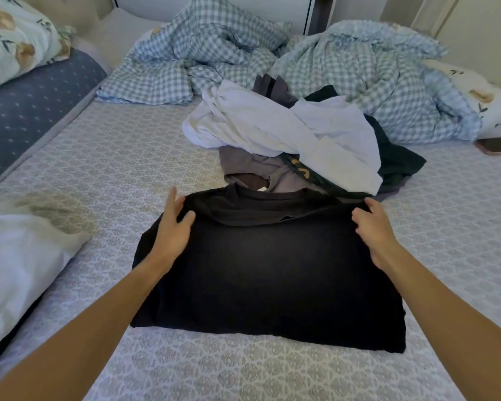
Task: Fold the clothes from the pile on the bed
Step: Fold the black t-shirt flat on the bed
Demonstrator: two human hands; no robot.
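A black shirt (269, 273) lies folded in a rough rectangle on the patterned bed sheet (99, 169) in front of me, collar at the far edge. My left hand (174, 227) rests on its far left corner with fingers relaxed and spread, the thumb on the cloth. My right hand (373, 230) rests on the far right corner, fingers bent over the edge. Just behind the shirt sits the clothes pile (301, 134): white garments on top, grey and dark green ones beneath.
A crumpled blue checked duvet (344, 68) fills the far side of the bed. A phone (498, 145) lies at the right edge. A white pillow (21, 261) sits at my left, and floral pillows (15, 39) at the far left.
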